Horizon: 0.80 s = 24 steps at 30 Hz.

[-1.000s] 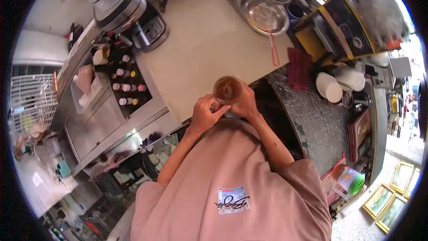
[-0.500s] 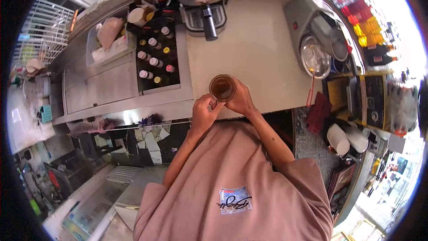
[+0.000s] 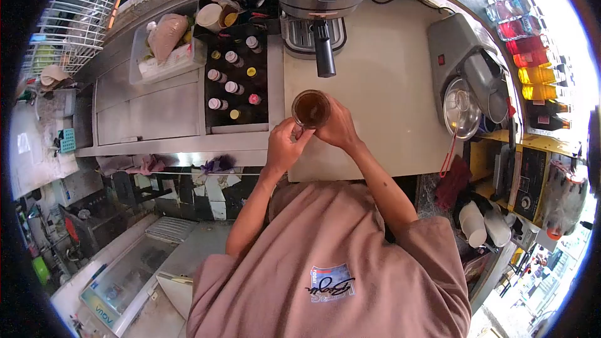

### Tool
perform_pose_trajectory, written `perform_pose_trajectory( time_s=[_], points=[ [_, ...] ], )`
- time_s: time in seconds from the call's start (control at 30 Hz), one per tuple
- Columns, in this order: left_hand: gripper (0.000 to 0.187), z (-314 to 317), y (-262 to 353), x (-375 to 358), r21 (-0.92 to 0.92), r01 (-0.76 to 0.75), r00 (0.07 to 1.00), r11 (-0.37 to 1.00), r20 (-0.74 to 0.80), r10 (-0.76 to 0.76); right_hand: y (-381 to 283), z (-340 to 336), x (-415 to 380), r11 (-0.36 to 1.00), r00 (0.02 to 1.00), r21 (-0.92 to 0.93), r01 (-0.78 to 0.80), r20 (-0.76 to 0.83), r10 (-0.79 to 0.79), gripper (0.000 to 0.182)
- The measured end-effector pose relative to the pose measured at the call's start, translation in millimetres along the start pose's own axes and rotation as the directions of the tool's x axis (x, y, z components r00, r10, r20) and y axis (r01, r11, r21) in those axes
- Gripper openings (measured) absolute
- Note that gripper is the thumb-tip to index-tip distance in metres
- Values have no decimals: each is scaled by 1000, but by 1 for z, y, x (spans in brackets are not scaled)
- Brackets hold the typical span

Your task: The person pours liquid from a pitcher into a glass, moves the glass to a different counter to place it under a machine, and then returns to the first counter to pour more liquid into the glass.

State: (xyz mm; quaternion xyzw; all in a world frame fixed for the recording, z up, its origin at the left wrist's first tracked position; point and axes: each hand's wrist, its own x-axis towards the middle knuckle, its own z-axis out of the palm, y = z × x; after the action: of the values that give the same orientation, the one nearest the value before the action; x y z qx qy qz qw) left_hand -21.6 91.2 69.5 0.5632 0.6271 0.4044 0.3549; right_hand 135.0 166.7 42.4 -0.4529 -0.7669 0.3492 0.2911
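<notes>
A round glass [image 3: 311,109] of brown liquid is held above the front part of the pale countertop [image 3: 382,100]. My right hand [image 3: 339,126] wraps round its right side. From the lower left, my left hand [image 3: 287,145] pinches at the glass near its handle, fingers closed. Beyond the glass stands a coffee machine [image 3: 320,0] with a black-handled portafilter [image 3: 323,50] pointing toward me.
Capped bottles [image 3: 233,87] stand in a recessed bin at the left, beside a plastic tub [image 3: 134,62] of bags. At the right are a grey machine [image 3: 443,44] with a metal bowl [image 3: 462,106], a dark red cloth [image 3: 452,184] and stacked cups [image 3: 472,225].
The view has shifted, so the coffee machine and counter appear further right and the bottles lower. Both hands still hold the glass, which appears slightly higher in view.
</notes>
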Motion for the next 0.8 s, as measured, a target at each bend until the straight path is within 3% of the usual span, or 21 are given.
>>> perform_pose_trajectory(
  time_s=[0.23,0.33,0.6,0.73,0.8],
  points=[
    [27,-9,-5,33,26,-63,998,998,-29,64,13,5,33,999,999,44,28,-22,-27,64],
    [28,-15,-5,45,74,-87,996,994,-31,89,21,10,45,998,999,-58,10,44,-7,61],
    [28,-18,-22,68,112,-140,986,984,-74,149,8,10,64,999,999,47,12,-45,-10,29],
    [27,-16,-29,66,45,-156,980,987,-116,160,9,13,60,998,1000,56,-25,1,25,29],
    [28,-13,-36,64,13,-147,984,989,-103,148,11,16,57,993,998,120,-15,-63,23,40]
  ],
)
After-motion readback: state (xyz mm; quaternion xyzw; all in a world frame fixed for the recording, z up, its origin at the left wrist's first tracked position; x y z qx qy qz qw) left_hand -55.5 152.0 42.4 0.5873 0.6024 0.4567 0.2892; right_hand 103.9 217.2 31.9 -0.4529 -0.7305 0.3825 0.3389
